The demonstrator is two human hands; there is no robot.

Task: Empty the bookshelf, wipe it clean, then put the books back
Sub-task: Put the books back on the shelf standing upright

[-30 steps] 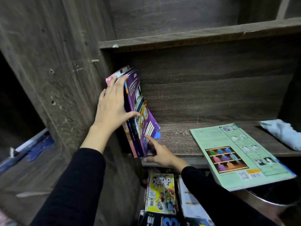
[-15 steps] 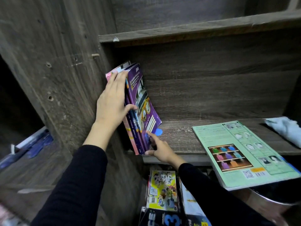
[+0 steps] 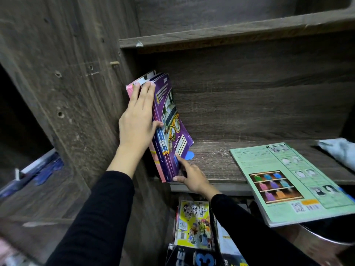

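**Writing.** The front cover of the books (image 3: 172, 131) is purple. It carries a vertical line that seems to read "BUKU NOTA"; the spine text is too small to read. The back cover of the green book (image 3: 288, 181) shows a QR code, a barcode, an orange label, small portrait photos and three rows of coloured pictures. Below the shelf, a black cover (image 3: 203, 260) bears a large blue "3".

**Count.** The books form one bundle of several thin volumes, with pink, blue and purple spines showing; the exact number cannot be told. There is one green book and one pale cloth (image 3: 340, 152). Three covers show in the compartment below, among them a yellow book (image 3: 194, 223). A blue tab (image 3: 189, 155) shows behind the bundle's foot.

**Hands.** The left hand (image 3: 137, 120) lies with straight fingers along the spines, and its thumb is hooked onto the purple cover, so it grips the bundle. The right hand (image 3: 192, 178) touches the bundle low down, with its index finger straight against the cover and its thumb at the bottom front corner. Both sleeves are black.

**Setting.** The shelf (image 3: 211, 160) is dark wood-grain board, scuffed pale on top. The books stand on its left end and lean against the side panel (image 3: 76, 73). The green book lies flat to the right, overhanging the front edge, with the cloth at the far right. An upper board (image 3: 230, 35) closes the compartment above. A metal vessel (image 3: 317, 240) sits at the lower right.
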